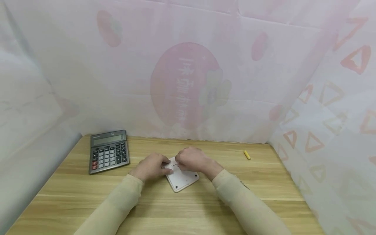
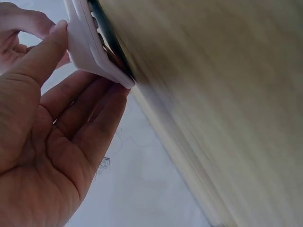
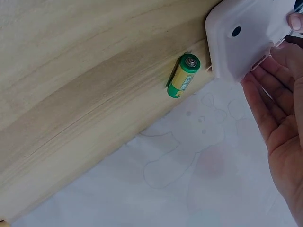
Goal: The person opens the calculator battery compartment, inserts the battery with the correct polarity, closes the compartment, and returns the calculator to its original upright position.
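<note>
Facing keys-down at the wooden table (image 1: pixel 158 215), the white calculator (image 1: pixel 180 179) sits between the two hands I watch from afar: the left hand (image 1: pixel 151 166) clamps its left edge, thumb above and fingers beneath, while the right hand (image 1: pixel 194 160) grips its far edge with bent fingers. Apart from it, I see a green-and-yellow battery (image 3: pixel 183 75) lying on the table, and a grey calculator (image 1: pixel 108 151) face up farther left.

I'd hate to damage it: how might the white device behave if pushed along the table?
The white device would probably stay stiff, given its straight-edged, shell-like body. Its dark round spots, perhaps feet, face up, so it may slide fairly easily. What look like keys face the table, so pressing down might push them.
</note>
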Action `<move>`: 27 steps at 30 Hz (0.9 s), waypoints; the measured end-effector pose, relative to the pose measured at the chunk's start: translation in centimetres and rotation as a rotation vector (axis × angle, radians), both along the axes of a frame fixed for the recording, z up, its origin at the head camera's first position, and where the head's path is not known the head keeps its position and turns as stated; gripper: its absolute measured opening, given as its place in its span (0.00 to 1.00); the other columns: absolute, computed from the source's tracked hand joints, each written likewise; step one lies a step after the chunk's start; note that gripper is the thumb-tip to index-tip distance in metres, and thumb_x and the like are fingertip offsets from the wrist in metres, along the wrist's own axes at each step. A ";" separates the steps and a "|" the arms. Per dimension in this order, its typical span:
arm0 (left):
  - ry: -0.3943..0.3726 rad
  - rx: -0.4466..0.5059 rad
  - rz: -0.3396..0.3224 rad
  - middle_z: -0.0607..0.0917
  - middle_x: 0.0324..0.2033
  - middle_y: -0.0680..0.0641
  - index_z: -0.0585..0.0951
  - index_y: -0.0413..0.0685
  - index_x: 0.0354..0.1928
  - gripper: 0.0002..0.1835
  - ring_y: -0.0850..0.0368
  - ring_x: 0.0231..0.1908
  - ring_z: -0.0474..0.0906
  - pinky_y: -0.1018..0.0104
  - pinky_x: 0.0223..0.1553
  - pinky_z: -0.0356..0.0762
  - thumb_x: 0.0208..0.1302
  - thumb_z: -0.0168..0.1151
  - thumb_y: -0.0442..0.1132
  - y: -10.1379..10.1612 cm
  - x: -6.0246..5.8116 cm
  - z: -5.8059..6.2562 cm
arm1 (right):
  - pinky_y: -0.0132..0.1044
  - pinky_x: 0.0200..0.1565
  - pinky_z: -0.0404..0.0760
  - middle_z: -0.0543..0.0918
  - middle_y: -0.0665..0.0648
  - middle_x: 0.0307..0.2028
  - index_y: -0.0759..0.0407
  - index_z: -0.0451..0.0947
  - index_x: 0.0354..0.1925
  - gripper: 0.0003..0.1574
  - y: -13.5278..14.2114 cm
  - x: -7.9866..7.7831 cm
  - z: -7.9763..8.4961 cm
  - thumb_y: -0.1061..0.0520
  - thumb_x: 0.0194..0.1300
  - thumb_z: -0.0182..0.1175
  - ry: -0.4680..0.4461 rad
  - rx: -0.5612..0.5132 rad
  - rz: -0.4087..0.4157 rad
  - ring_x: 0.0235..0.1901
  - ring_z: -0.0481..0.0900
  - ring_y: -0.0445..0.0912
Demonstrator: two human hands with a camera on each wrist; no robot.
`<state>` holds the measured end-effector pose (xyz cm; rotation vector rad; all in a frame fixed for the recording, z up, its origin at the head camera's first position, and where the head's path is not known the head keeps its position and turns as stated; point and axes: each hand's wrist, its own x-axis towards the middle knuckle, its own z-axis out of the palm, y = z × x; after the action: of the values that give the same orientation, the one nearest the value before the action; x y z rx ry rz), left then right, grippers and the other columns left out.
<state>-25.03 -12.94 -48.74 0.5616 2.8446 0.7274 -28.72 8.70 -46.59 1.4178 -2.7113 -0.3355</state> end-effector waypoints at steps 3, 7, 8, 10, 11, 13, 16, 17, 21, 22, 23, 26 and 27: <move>0.011 -0.001 -0.034 0.92 0.52 0.47 0.88 0.46 0.57 0.27 0.58 0.48 0.87 0.54 0.58 0.87 0.59 0.79 0.52 -0.4 -0.4 -0.2 | 0.27 0.29 0.77 0.87 0.44 0.33 0.47 0.86 0.40 0.07 0.2 -0.2 0.1 0.51 0.73 0.62 -0.020 -0.030 0.016 0.26 0.75 0.37; 0.007 0.016 -0.095 0.92 0.52 0.48 0.88 0.47 0.57 0.26 0.59 0.46 0.88 0.55 0.57 0.88 0.60 0.78 0.51 -1.1 -0.8 -0.2 | 0.27 0.34 0.81 0.88 0.43 0.35 0.46 0.88 0.40 0.07 0.5 -0.5 0.2 0.50 0.74 0.63 -0.068 -0.070 0.017 0.30 0.78 0.36; 0.001 0.023 -0.108 0.92 0.52 0.48 0.88 0.47 0.57 0.25 0.60 0.46 0.88 0.56 0.56 0.88 0.61 0.78 0.50 -1.2 -0.9 -0.2 | 0.28 0.36 0.83 0.89 0.43 0.36 0.45 0.88 0.41 0.07 0.6 -0.5 0.2 0.50 0.74 0.63 -0.085 -0.079 0.013 0.31 0.80 0.36; -0.008 0.031 -0.130 0.92 0.53 0.48 0.88 0.47 0.58 0.25 0.59 0.47 0.89 0.56 0.55 0.89 0.62 0.78 0.50 -1.4 -1.0 -0.1 | 0.28 0.41 0.86 0.91 0.43 0.39 0.45 0.90 0.44 0.08 0.7 -0.6 0.3 0.49 0.75 0.64 -0.122 -0.102 -0.008 0.35 0.84 0.36; -0.010 0.033 -0.138 0.92 0.53 0.48 0.88 0.47 0.58 0.25 0.59 0.47 0.89 0.56 0.56 0.89 0.62 0.77 0.50 -1.5 -1.0 -0.1 | 0.29 0.42 0.86 0.92 0.43 0.41 0.45 0.90 0.46 0.09 0.8 -0.6 0.4 0.48 0.75 0.65 -0.142 -0.113 -0.019 0.37 0.86 0.36; -0.018 0.034 -0.142 0.92 0.54 0.48 0.88 0.48 0.59 0.25 0.57 0.49 0.89 0.55 0.57 0.88 0.63 0.77 0.51 -1.7 -1.1 -0.1 | 0.29 0.46 0.88 0.93 0.44 0.45 0.44 0.91 0.50 0.11 1.0 -0.6 0.5 0.47 0.75 0.65 -0.181 -0.139 -0.045 0.42 0.88 0.37; -0.024 0.029 -0.147 0.91 0.56 0.48 0.88 0.50 0.59 0.25 0.56 0.53 0.89 0.54 0.60 0.87 0.63 0.77 0.52 -1.9 -1.2 -0.2 | 0.29 0.48 0.88 0.93 0.44 0.48 0.44 0.91 0.53 0.13 1.2 -0.5 0.5 0.45 0.74 0.66 -0.225 -0.176 -0.076 0.45 0.90 0.38; -0.026 0.028 -0.148 0.91 0.56 0.48 0.88 0.50 0.59 0.25 0.55 0.54 0.88 0.54 0.61 0.87 0.63 0.77 0.52 -2.0 -1.2 -0.2 | 0.29 0.48 0.88 0.93 0.44 0.48 0.44 0.91 0.53 0.14 1.3 -0.5 0.5 0.45 0.74 0.67 -0.237 -0.188 -0.082 0.45 0.90 0.37; -0.032 0.026 -0.151 0.91 0.57 0.47 0.88 0.50 0.59 0.25 0.54 0.55 0.88 0.52 0.61 0.86 0.63 0.77 0.51 -2.0 -1.1 -0.1 | 0.26 0.45 0.86 0.93 0.43 0.47 0.43 0.91 0.52 0.12 1.4 -0.5 0.4 0.46 0.74 0.67 -0.270 -0.245 -0.103 0.43 0.89 0.36; -0.036 0.027 -0.149 0.91 0.57 0.47 0.88 0.50 0.59 0.25 0.54 0.54 0.88 0.53 0.61 0.87 0.63 0.77 0.51 -2.0 -1.0 -0.1 | 0.25 0.45 0.86 0.93 0.43 0.47 0.43 0.91 0.51 0.12 1.4 -0.5 0.3 0.46 0.74 0.67 -0.275 -0.259 -0.105 0.42 0.88 0.35; -0.041 0.027 -0.146 0.91 0.57 0.47 0.88 0.50 0.59 0.25 0.54 0.54 0.88 0.53 0.61 0.87 0.63 0.77 0.51 -2.0 -1.0 0.0 | 0.25 0.44 0.86 0.93 0.43 0.46 0.43 0.91 0.50 0.11 1.4 -0.4 0.3 0.47 0.74 0.67 -0.279 -0.273 -0.108 0.42 0.88 0.35; -0.056 0.029 -0.137 0.91 0.57 0.48 0.87 0.50 0.60 0.24 0.56 0.52 0.89 0.54 0.60 0.87 0.64 0.76 0.50 -2.0 -0.8 0.1 | 0.25 0.44 0.85 0.93 0.42 0.44 0.44 0.90 0.48 0.09 1.3 -0.3 0.2 0.47 0.74 0.67 -0.260 -0.298 -0.111 0.40 0.87 0.34; -0.061 0.031 -0.135 0.91 0.57 0.48 0.87 0.50 0.60 0.24 0.56 0.52 0.89 0.55 0.59 0.88 0.64 0.76 0.50 -2.0 -0.8 0.2 | 0.25 0.43 0.85 0.92 0.42 0.44 0.44 0.90 0.48 0.09 1.2 -0.3 0.1 0.47 0.74 0.66 -0.249 -0.305 -0.112 0.40 0.86 0.34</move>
<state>-25.82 -14.99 -48.58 0.7161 2.7127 0.7520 -28.98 9.90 -46.45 1.3006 -2.8787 0.2585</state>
